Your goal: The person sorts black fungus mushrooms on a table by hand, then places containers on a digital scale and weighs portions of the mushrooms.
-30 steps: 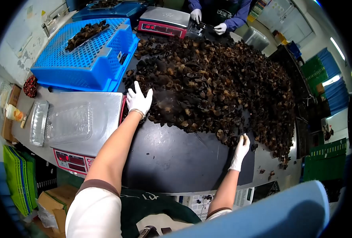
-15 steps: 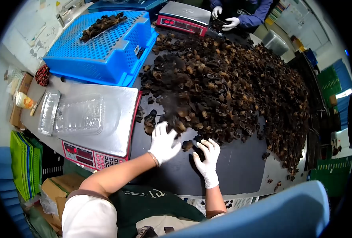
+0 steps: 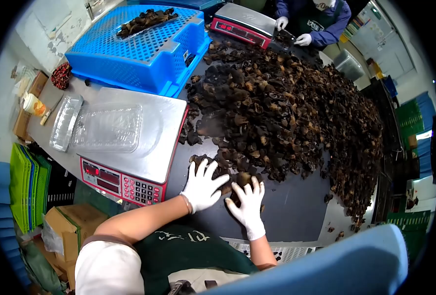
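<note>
A broad heap of dried black fungus [image 3: 277,113] covers much of the dark tabletop in front of me. My left hand [image 3: 203,187], in a white glove, lies with fingers spread over some pieces at the heap's near edge, just right of the scale. Beside it my gloved right hand [image 3: 248,206] is open too, its fingertips against a few pieces of fungus. Part of the fungus under both hands is hidden. Left of my hands stands the red-edged scale [image 3: 164,157], with a clear plastic tray [image 3: 107,129] on its metal plate.
An upturned blue basket [image 3: 129,69] bears a filled tray of fungus [image 3: 146,23] behind the scale. Across the table a co-worker in a blue sleeve [image 3: 333,29] handles fungus beside a second scale [image 3: 242,24]. A cardboard box [image 3: 75,216] stands low at left.
My left hand has spread its fingers over the fungus, and pieces have come nearer to me. My right hand has shifted slightly left and down. The view has moved a little.
</note>
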The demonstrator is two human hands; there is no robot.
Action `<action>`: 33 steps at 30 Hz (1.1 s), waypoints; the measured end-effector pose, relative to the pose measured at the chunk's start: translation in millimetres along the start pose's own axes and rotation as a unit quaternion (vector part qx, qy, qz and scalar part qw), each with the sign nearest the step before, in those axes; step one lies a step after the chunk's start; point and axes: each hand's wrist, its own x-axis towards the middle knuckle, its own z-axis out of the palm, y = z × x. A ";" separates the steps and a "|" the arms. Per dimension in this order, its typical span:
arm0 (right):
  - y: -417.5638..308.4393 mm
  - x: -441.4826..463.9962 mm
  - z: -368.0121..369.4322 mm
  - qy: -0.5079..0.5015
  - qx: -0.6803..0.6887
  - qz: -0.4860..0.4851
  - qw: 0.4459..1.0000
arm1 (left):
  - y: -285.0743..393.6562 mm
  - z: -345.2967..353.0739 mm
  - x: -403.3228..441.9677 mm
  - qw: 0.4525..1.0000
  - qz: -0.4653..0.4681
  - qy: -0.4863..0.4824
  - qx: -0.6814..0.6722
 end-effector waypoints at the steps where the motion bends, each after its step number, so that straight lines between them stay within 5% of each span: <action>1: -3.3 -6.8 0.5 0.020 0.012 -0.019 1.000 | 2.6 -6.1 -10.4 0.999 0.031 0.013 0.003; 7: 17.9 3.5 -3.1 0.187 0.063 0.074 0.978 | -6.3 -14.6 -52.8 0.991 0.127 0.042 -0.014; 9: 10.4 32.1 -14.0 0.221 0.097 0.029 0.970 | -5.0 -15.6 -58.8 0.989 0.140 0.037 -0.029; 15: -56.2 133.9 -0.9 0.063 0.237 -0.091 0.965 | -4.7 -10.6 -65.1 0.991 0.131 -0.013 -0.022; 17: -64.3 163.9 36.1 0.016 0.191 -0.154 0.969 | -7.3 -11.2 -67.0 0.992 0.127 -0.019 -0.020; 21: -97.7 194.4 76.7 -0.006 -0.056 -0.079 0.995 | -9.4 -14.3 -68.5 0.986 0.141 -0.071 -0.052; 23: -92.3 194.3 87.7 0.021 -0.066 -0.095 0.993 | -10.2 -12.8 -70.4 0.979 0.158 -0.117 -0.064; 27: -75.0 159.0 47.0 -0.080 0.021 -0.254 0.964 | -13.4 -10.6 -72.0 0.973 0.175 -0.135 -0.059; 33: -14.1 81.6 -9.8 -0.072 0.122 -0.108 0.984 | -7.8 -8.9 -70.7 0.968 0.214 -0.115 -0.056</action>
